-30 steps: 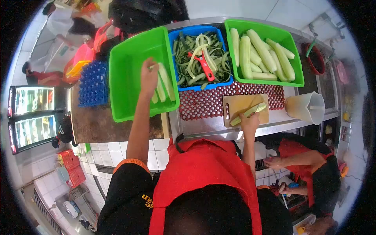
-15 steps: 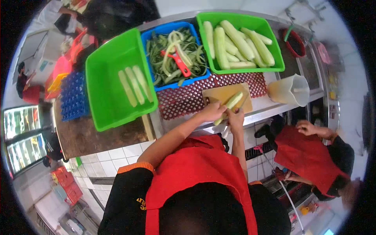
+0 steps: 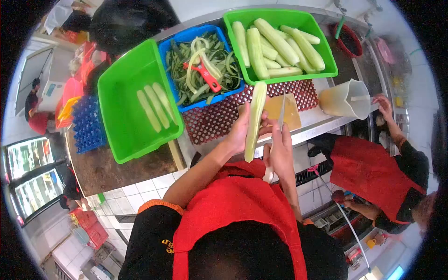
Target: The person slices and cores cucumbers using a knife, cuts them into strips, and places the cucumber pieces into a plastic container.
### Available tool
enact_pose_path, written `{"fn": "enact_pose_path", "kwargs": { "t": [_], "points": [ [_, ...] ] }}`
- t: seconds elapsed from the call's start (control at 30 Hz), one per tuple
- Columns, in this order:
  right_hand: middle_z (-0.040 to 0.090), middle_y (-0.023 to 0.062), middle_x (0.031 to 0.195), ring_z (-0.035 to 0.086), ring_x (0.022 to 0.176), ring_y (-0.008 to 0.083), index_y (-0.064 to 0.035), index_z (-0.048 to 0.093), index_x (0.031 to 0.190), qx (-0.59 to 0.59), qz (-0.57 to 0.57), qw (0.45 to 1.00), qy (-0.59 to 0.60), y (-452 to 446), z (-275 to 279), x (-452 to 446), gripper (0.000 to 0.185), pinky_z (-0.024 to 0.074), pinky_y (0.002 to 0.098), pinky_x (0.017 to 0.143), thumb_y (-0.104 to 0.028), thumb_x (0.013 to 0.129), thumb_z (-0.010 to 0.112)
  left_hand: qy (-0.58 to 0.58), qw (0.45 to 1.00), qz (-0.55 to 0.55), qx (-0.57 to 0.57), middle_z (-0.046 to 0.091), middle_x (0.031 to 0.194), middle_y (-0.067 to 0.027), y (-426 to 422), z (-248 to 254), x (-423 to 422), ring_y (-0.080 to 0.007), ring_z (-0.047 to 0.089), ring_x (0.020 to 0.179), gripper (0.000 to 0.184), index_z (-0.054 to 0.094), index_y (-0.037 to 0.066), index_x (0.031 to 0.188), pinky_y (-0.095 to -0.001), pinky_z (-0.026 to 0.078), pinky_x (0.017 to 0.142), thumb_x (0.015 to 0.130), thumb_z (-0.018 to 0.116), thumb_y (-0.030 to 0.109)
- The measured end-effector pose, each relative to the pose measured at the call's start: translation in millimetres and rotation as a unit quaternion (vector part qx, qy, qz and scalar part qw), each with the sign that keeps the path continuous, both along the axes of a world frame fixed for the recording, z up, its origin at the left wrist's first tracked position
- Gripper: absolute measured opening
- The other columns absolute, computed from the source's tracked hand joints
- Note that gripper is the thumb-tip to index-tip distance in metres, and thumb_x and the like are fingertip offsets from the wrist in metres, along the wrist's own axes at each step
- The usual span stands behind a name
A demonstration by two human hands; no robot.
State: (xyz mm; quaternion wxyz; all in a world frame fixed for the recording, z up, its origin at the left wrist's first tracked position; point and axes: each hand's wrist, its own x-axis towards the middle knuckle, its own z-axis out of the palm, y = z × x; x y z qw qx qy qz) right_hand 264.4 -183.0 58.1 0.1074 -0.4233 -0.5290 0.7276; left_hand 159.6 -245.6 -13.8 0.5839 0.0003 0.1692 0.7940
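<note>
A long piece of peeled cucumber (image 3: 255, 122) is raised above the near edge of the steel counter (image 3: 313, 127), its far end reaching over the red perforated mat (image 3: 212, 123). It lies lengthwise from near to far, with a slight tilt. The left hand (image 3: 239, 130) grips it around the middle, palm against its left side and fingertips showing at its right. The right hand (image 3: 281, 151) is closed around a knife (image 3: 283, 108), index finger stretched along it, the blade pointing to the far side just right of the cucumber piece. How the other right fingers meet the handle cannot be told.

Beyond the hands, a tan cutting board (image 3: 290, 112) lies on the mat, partly hidden by them. To its right stands a translucent pitcher (image 3: 335, 99); a co-worker's hand (image 3: 383, 106) is at its handle.

On the far right, a green tub (image 3: 329, 58) holds many whole peeled cucumbers (image 3: 277, 42). Left of it, a blue basket (image 3: 201, 104) is heaped with green peelings (image 3: 183, 70), and a red peeler (image 3: 208, 77) lies on top. Farther left, a larger green tub (image 3: 122, 116) holds three pale cucumber strips (image 3: 156, 106) side by side in its right part. Beside that tub's left wall sits a blue studded rack (image 3: 87, 125).
</note>
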Motion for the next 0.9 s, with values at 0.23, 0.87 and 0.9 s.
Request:
{"fn": "enact_pose_path", "kwargs": {
  "t": [0.23,0.87,0.9],
  "points": [
    [0.053,0.0043,0.077,0.052,0.05,0.0064,0.0019,0.056,0.115,0.351,0.109,0.93,0.033,2.9,32.7,-15.2,0.03,0.0381,0.021,0.036,-0.021,0.101,0.042,0.238,0.953,0.182,-0.044,0.038,0.09,-0.0002,-19.0,44.6,-18.2,-0.0117,0.039,0.073,0.059,0.021,0.012,0.146,-0.0268,0.039,0.068,0.1,0.032,0.049],
    [0.045,0.0173,0.083,0.051,0.07,0.0318,0.0024,0.044,0.135,0.512,0.22,0.819,0.134,-38.5,87.9,-64.2,0.058,0.0448,0.0382,0.063,0.011,0.079,0.054,0.436,0.822,0.313,-0.19,0.039,0.126,-0.0109,-46.0,57.3,-34.9,-0.0214,0.042,0.111,0.074,0.008,0.004,0.149,-0.0362,0.034,0.098,0.099,0.031,0.053],
    [0.046,0.0175,0.083,0.051,0.07,0.0319,0.0023,0.044,0.135,0.516,0.224,0.816,0.128,-38.5,88.6,-63.3,0.058,0.0449,0.0383,0.063,0.011,0.079,0.055,0.436,0.822,0.312,-0.19,0.039,0.126,-0.0109,-45.6,55.7,-37.9,-0.0214,0.042,0.111,0.074,0.008,0.004,0.149,-0.0362,0.034,0.098,0.099,0.031,0.053]
  ]
}}
